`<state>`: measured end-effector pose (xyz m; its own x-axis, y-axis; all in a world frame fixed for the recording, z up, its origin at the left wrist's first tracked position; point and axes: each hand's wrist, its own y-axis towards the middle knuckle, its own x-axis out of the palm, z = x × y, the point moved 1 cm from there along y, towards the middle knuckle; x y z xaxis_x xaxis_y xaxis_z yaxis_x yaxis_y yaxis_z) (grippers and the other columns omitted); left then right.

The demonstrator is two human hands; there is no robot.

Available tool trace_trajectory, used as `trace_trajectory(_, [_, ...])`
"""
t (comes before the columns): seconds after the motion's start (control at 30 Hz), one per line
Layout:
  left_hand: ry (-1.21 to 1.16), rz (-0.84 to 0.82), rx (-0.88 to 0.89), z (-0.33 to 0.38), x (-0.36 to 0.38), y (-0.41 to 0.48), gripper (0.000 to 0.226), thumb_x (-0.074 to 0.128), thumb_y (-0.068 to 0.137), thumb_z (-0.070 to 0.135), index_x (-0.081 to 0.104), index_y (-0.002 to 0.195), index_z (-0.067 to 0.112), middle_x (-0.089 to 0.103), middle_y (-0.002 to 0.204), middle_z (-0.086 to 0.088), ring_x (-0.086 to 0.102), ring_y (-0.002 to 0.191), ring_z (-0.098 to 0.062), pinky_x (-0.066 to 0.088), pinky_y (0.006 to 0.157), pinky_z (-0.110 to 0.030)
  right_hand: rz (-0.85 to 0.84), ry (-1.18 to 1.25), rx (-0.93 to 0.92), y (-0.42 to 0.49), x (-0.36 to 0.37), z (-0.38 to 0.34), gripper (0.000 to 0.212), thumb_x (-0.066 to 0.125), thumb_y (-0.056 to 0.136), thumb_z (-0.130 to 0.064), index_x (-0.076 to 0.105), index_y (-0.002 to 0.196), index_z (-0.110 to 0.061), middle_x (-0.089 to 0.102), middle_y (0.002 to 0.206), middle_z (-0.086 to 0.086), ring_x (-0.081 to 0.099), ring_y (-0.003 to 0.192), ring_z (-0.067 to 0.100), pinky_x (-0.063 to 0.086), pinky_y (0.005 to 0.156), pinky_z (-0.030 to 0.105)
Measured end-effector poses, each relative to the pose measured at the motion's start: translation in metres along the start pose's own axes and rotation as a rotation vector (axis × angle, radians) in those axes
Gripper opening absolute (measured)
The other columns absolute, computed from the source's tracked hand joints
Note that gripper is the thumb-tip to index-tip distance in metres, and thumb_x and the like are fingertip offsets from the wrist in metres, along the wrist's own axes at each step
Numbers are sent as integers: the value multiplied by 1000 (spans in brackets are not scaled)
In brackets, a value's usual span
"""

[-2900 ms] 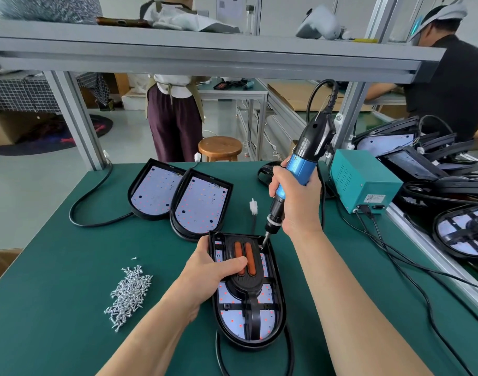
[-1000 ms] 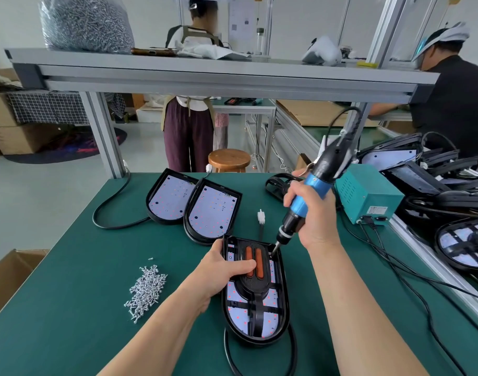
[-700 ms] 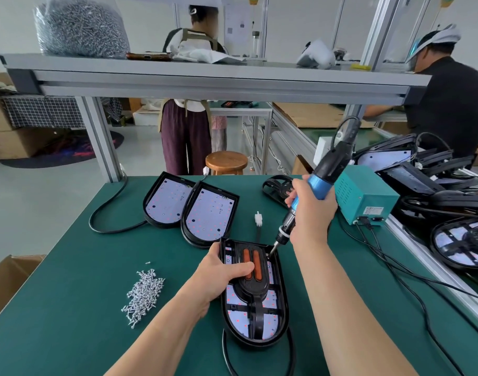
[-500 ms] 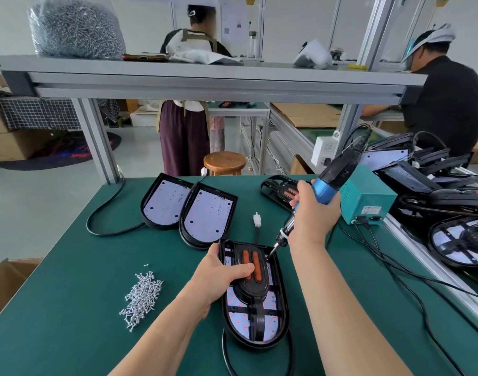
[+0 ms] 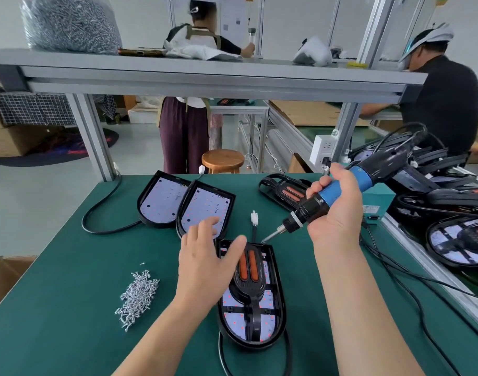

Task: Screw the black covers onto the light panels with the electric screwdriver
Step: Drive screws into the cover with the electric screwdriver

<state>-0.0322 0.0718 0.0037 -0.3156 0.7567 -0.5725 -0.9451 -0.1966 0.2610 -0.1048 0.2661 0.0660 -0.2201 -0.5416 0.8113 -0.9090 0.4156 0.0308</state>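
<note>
Loose screws lie heaped on the green counter at left; beside them the left hand, grip spread, reaches over the far left corner of the light panel, which lies flat with the black cover on it. Rightward, the right hand has its grip wrapped round the tilted screwdriver, bit at the panel's far edge.

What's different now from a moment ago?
The left hand has released the black cover, fingers now spread. The right hand, gripping the electric screwdriver, has lifted its bit off the far corner of the light panel. Panel, screw pile and two bare panels stayed put.
</note>
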Motion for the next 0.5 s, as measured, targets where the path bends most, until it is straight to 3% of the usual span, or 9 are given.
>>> trace_trajectory(0.07, [-79,-50,113,15,-5,0,29,50,91,50,63,99,26,63,93,10,53,91,-9,42,79,-24,43,66,80,-6,-3,2,12,68,90,-11,57,91,-15,52,66,-2,48,52,11,46,56,21])
trace_trajectory(0.1, [-147,-144,93,19,-5,0,32,47,94,48,66,88,22,66,83,6,56,79,-10,45,70,-24,62,97,114,-9,-4,3,14,69,89,-11,56,91,-15,52,66,-2,48,52,10,46,58,21])
trace_trajectory(0.2, [-456,-413,-104,28,-3,-5,40,46,101,38,68,77,14,64,65,2,51,57,-12,42,52,-17,81,160,204,-17,-9,4,16,69,87,-11,55,93,-16,53,66,-4,50,49,9,47,54,20])
trace_trajectory(0.27, [-567,-491,-181,27,-1,-9,35,51,102,30,66,74,14,57,61,2,44,51,-9,36,48,-14,73,178,233,-21,-11,5,21,69,86,-11,54,99,-16,53,65,-5,50,49,8,46,53,20])
trace_trajectory(0.37, [-589,-476,-193,27,2,-12,34,56,100,25,63,68,17,46,54,4,30,44,-8,26,43,-13,67,173,223,-26,-14,8,22,69,87,-13,54,103,-16,53,64,-5,49,50,7,46,53,19])
trace_trajectory(0.5, [-506,-373,-125,32,2,-19,35,58,97,22,60,63,19,46,51,9,31,44,-8,27,44,-15,65,201,234,-31,-15,12,15,67,89,-13,56,98,-15,53,64,-6,49,50,6,45,53,18])
